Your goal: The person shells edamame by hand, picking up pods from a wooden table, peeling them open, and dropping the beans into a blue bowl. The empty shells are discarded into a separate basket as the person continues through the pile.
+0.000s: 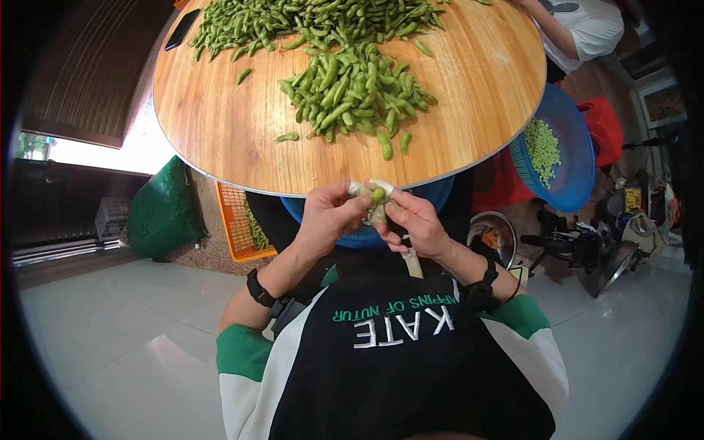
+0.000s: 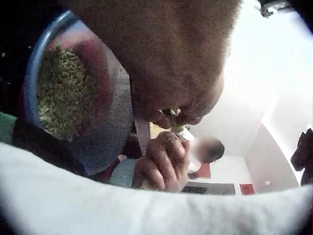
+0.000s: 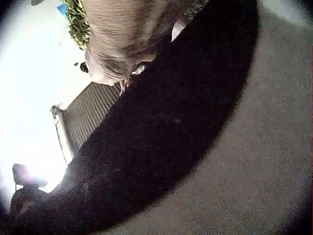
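Observation:
In the head view both hands meet just in front of the near table edge, around a green soybean pod (image 1: pixel 378 196). My left hand (image 1: pixel 328 218) pinches the pod between thumb and forefinger. From the other side, my right hand (image 1: pixel 419 226) grips it with curled fingers. Pale tape wraps several fingertips on both hands. In the left wrist view the left hand (image 2: pixel 166 58) looms large, its fingertips meeting the right hand (image 2: pixel 164 161). Only the back of the right hand (image 3: pixel 127 39) shows in the right wrist view; its fingertips are hidden. A pile of soybean pods (image 1: pixel 352 92) lies ahead on the round wooden table (image 1: pixel 227 139).
Below the hands, a blue basin (image 1: pixel 359 238) shows partly under the table edge. At right stands a blue basket (image 1: pixel 576 158) of shelled beans (image 1: pixel 541 150), near a red stool (image 1: pixel 603 132). An orange crate (image 1: pixel 233 220) sits at left. Another person (image 1: pixel 583 26) is across the table.

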Motion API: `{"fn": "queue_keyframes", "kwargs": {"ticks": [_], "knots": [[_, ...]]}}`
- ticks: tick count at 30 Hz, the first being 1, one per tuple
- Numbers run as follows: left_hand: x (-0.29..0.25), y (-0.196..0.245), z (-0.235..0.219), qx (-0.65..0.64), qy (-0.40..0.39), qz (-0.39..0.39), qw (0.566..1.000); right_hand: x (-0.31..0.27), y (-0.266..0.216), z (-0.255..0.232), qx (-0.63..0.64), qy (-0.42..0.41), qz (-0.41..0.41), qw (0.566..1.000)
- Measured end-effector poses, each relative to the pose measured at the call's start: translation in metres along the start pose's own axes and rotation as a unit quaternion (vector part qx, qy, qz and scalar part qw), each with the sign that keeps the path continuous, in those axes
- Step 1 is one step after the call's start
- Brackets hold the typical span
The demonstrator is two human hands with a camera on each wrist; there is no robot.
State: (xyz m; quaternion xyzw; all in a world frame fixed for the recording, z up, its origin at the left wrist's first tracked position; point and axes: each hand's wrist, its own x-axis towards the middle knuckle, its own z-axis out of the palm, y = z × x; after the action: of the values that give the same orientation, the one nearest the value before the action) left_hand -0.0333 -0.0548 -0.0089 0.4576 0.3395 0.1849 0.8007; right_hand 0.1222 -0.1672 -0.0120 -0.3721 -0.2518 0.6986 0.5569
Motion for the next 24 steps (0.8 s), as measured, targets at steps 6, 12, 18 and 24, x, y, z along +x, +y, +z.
{"fn": "queue_keyframes", "kwargs": {"ticks": [6,12,18,24], "knots": [[-0.004,0.0,0.001,0.036,0.007,0.037,0.999,0.001,-0.004,0.001,0.003,-0.01,0.008,1.0],[-0.008,-0.001,0.016,0.015,0.011,0.093,0.995,0.002,-0.002,0.002,-0.013,-0.001,-0.018,1.0],[0.0,-0.004,0.007,-0.092,-0.04,0.033,0.994,0.006,0.001,-0.005,-0.093,0.029,-0.058,0.994],[0.007,0.009,0.005,-0.237,-0.099,-0.1,0.961,0.01,-0.006,-0.012,-0.203,-0.015,-0.104,0.973]]}}
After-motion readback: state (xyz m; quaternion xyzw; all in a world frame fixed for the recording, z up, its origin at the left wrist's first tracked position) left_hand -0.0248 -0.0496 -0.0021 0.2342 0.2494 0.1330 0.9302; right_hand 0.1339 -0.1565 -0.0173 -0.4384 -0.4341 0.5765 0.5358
